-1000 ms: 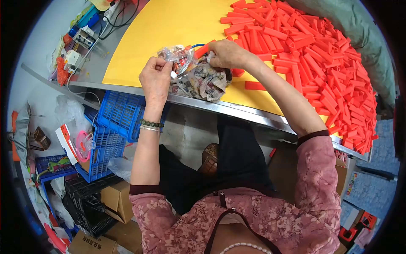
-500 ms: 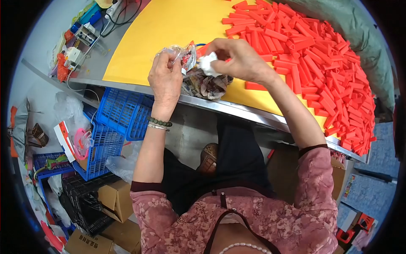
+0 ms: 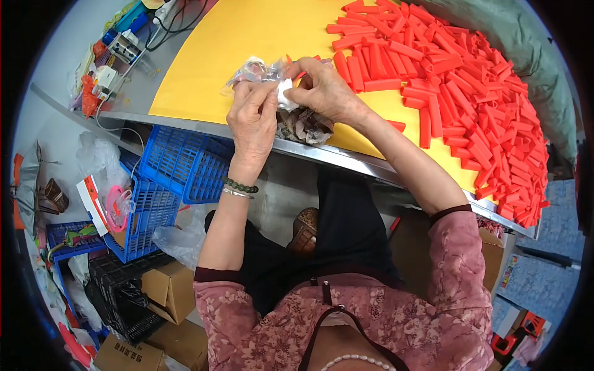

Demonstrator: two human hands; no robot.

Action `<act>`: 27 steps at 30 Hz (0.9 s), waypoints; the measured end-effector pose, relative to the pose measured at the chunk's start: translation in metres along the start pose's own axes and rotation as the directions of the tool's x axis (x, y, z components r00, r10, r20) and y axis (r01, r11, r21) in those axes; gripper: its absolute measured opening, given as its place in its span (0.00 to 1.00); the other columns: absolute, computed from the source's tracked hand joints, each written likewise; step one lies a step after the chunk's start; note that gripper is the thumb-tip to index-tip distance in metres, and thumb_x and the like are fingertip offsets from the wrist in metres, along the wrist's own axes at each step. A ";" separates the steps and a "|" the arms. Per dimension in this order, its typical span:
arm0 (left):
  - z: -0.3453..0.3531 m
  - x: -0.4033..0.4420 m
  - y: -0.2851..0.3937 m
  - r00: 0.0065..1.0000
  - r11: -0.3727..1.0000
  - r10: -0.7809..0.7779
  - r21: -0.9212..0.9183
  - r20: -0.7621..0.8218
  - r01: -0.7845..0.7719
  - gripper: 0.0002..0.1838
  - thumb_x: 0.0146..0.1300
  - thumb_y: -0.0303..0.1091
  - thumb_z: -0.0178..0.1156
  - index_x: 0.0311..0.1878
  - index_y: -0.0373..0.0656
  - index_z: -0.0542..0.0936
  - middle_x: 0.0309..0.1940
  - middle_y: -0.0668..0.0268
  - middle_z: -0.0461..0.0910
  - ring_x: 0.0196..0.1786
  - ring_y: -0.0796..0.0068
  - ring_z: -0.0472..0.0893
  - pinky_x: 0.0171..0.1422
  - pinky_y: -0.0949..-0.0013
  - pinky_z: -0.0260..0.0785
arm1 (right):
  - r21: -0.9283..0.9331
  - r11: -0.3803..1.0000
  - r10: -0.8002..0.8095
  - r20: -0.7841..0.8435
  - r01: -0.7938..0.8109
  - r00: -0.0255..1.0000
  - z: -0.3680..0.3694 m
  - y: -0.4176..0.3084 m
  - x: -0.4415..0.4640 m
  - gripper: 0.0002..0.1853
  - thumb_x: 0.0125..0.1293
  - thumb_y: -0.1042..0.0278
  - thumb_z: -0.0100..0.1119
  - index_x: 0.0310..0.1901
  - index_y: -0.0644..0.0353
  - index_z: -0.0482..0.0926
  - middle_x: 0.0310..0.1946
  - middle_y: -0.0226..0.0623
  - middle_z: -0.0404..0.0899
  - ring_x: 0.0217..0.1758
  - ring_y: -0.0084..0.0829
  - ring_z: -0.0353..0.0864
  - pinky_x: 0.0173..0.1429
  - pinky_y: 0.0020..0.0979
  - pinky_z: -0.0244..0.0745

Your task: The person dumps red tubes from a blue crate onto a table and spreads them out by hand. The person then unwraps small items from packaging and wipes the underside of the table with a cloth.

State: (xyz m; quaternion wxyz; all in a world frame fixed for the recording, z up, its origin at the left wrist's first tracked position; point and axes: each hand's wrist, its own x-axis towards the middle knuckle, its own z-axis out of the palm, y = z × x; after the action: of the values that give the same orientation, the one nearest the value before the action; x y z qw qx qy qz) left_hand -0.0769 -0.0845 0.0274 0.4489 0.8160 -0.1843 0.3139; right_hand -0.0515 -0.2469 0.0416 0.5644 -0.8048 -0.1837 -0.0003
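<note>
My left hand (image 3: 252,120) is closed at the table's near edge, its fingers gripping a clear plastic bag (image 3: 250,72) whose contents are hard to make out. My right hand (image 3: 328,91) pinches a crumpled white wad (image 3: 284,94), which looks like tissue. Both sets of fingertips nearly meet around this wad, with the bag just beyond. Below them a crumpled, dark patterned cloth (image 3: 304,126) lies on the table edge, partly covered by my hands.
A large heap of red triangular plastic pieces (image 3: 458,93) covers the right of the yellow table top (image 3: 204,68). Blue plastic crates (image 3: 179,164) stand below the table at left, near cardboard boxes (image 3: 170,290). A cable and small items lie at the back left.
My right hand has moved left and slightly down with the white wad, bringing it against my left fingers. My left hand has shifted a little right and down.
</note>
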 end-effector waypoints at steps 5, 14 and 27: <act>-0.005 -0.001 -0.001 0.989 0.969 -0.105 -0.214 0.100 0.124 0.07 0.57 0.21 0.63 0.39 0.39 0.83 0.31 0.66 0.75 0.35 0.74 0.75 0.38 0.72 0.69 | -0.142 0.953 -0.300 -0.297 0.269 0.907 0.015 0.007 0.000 0.24 0.56 0.71 0.64 0.53 0.65 0.66 0.38 0.41 0.71 0.28 0.23 0.73 0.36 0.26 0.72; -0.002 -0.015 0.006 0.948 0.813 -0.191 -0.500 0.254 0.297 0.06 0.56 0.19 0.63 0.37 0.36 0.82 0.32 0.68 0.77 0.37 0.79 0.75 0.43 0.76 0.69 | -0.393 0.912 -0.174 -0.106 0.120 0.979 0.005 0.007 0.001 0.12 0.51 0.77 0.62 0.38 0.62 0.73 0.35 0.42 0.74 0.36 0.44 0.76 0.40 0.38 0.71; -0.016 0.011 -0.001 0.860 0.679 -0.420 -0.527 0.291 0.510 0.18 0.70 0.37 0.54 0.57 0.36 0.73 0.46 0.68 0.77 0.48 0.82 0.75 0.55 0.76 0.67 | -0.314 0.742 -0.648 -0.110 0.593 0.753 0.003 0.003 -0.010 0.12 0.47 0.85 0.56 0.32 0.61 0.67 0.28 0.43 0.69 0.34 0.47 0.73 0.37 0.41 0.69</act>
State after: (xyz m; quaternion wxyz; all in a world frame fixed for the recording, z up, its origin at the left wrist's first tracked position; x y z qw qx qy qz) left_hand -0.0737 -0.0703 0.0405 0.7288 0.6765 -0.0905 0.0556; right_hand -0.0607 -0.2480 0.0356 0.4373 -0.7586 -0.3795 -0.2988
